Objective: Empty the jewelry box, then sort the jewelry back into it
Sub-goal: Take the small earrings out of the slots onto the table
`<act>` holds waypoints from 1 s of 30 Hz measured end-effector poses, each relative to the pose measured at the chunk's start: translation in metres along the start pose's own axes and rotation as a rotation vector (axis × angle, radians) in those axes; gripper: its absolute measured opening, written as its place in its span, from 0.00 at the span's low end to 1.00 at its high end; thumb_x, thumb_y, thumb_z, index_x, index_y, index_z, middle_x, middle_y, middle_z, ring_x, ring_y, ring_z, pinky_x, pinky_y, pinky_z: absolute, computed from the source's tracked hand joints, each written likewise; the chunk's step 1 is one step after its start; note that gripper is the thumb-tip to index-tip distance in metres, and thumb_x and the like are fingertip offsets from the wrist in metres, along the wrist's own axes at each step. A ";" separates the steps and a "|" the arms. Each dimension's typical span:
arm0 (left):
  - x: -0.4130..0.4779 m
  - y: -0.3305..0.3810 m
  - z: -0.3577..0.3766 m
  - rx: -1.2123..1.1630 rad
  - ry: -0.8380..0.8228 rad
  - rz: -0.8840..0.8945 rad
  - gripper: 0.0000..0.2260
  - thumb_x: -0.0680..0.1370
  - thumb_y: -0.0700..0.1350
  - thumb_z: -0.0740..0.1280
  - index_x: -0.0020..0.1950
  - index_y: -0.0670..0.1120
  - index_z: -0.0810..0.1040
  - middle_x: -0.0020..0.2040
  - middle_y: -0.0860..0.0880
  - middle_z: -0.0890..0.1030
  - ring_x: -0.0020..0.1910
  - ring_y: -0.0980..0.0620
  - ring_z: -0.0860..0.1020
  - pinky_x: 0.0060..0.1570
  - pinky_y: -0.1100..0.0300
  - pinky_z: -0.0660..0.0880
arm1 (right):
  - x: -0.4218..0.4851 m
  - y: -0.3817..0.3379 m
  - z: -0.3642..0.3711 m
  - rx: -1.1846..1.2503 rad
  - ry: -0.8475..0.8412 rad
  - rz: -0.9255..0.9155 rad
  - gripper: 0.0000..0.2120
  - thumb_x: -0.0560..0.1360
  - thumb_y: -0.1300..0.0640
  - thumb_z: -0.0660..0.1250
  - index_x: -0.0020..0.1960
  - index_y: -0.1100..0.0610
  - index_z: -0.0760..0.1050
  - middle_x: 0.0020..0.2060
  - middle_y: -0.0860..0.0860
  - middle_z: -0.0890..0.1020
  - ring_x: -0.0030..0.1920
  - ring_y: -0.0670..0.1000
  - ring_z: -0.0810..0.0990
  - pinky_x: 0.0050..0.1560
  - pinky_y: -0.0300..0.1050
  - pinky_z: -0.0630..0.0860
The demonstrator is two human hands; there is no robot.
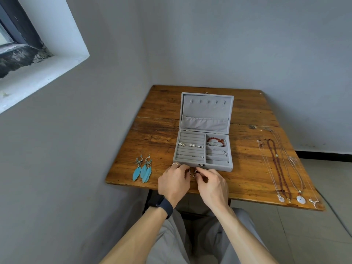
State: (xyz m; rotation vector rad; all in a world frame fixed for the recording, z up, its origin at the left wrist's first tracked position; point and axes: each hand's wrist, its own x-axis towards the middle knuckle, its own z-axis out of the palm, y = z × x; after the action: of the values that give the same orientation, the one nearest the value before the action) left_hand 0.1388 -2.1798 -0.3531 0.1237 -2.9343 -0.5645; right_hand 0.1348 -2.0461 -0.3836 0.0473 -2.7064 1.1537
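Jewelry box [219, 167], grey velvet, rectangular, lid standing open at its far side; sits mid-way across a worn brown wooden table [158, 134]. Contents: pearl and metal stud earrings [190, 145] seated in the ring rolls of the left half; red bead bracelet [216, 140] in the far right compartment; silver bangle [219, 151] in the compartment just nearer.

Laid out on the table: pair of turquoise feather earrings [143, 169], left of the box and apart from it; several long necklaces [282, 168], thin chains and one dark red beaded strand, well to the right, lying side by side from far to near.

In hand: small dark drop earrings [192, 172], a pair, held just near of the box's front wall. Left hand [172, 181], black band at the wrist, fingers curled in, tips pinching one earring. Right hand [211, 182], thumb and forefinger pinching the other. Hooks too small to make out.

Status, as judged: emptying partly done; box not yet bare.

Risks, as judged:
- The two drops hang close together and could catch hook in hook if set down in one heap.
- A slack pinch this close to the table's near edge could drop an earring to the lap or floor.
- The necklaces lie close alongside one another, so a forearm sweeping right could knot the chains.
- Studs pulled carelessly from the rolls may skitter off.
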 end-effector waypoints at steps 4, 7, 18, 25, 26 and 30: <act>0.000 -0.004 -0.005 -0.003 -0.001 0.026 0.15 0.82 0.52 0.61 0.68 0.56 0.77 0.61 0.54 0.79 0.56 0.52 0.80 0.47 0.56 0.80 | -0.001 0.002 -0.006 0.038 -0.017 0.004 0.14 0.77 0.57 0.71 0.61 0.50 0.82 0.51 0.45 0.83 0.49 0.45 0.81 0.44 0.24 0.66; 0.004 -0.010 -0.013 0.002 0.024 0.062 0.14 0.82 0.52 0.61 0.67 0.56 0.77 0.60 0.54 0.79 0.55 0.53 0.80 0.46 0.57 0.80 | 0.001 0.003 -0.014 0.045 -0.048 -0.040 0.14 0.77 0.57 0.71 0.61 0.49 0.82 0.53 0.44 0.82 0.51 0.43 0.80 0.47 0.25 0.69; 0.076 -0.035 -0.049 0.043 0.035 0.087 0.13 0.82 0.52 0.62 0.65 0.58 0.77 0.58 0.55 0.78 0.55 0.54 0.77 0.40 0.62 0.75 | 0.061 -0.017 -0.041 -0.169 -0.137 -0.208 0.12 0.79 0.47 0.65 0.62 0.43 0.79 0.58 0.40 0.78 0.53 0.41 0.78 0.45 0.33 0.77; 0.110 -0.032 -0.037 0.079 -0.080 0.127 0.15 0.82 0.53 0.62 0.69 0.60 0.74 0.65 0.51 0.73 0.62 0.51 0.75 0.50 0.55 0.80 | 0.111 -0.033 -0.017 -0.304 -0.153 -0.266 0.15 0.80 0.45 0.62 0.64 0.45 0.79 0.59 0.42 0.78 0.59 0.46 0.71 0.50 0.37 0.71; 0.113 -0.032 -0.035 0.090 -0.084 0.132 0.15 0.82 0.53 0.62 0.69 0.60 0.74 0.66 0.51 0.73 0.62 0.50 0.75 0.51 0.53 0.80 | 0.116 -0.033 -0.011 -0.315 -0.148 -0.275 0.15 0.80 0.45 0.62 0.64 0.45 0.79 0.58 0.43 0.78 0.59 0.47 0.71 0.53 0.39 0.72; 0.120 -0.032 -0.028 0.139 -0.102 0.131 0.15 0.83 0.55 0.59 0.68 0.63 0.74 0.69 0.50 0.71 0.63 0.49 0.74 0.53 0.51 0.79 | 0.130 -0.033 0.008 -0.352 -0.160 -0.293 0.15 0.79 0.46 0.64 0.63 0.46 0.80 0.58 0.45 0.79 0.60 0.51 0.71 0.57 0.48 0.74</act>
State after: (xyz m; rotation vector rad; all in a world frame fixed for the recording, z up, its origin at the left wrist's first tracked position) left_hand 0.0265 -2.2322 -0.3236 -0.0832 -3.0505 -0.3573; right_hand 0.0098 -2.0685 -0.3400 0.4823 -2.8718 0.6071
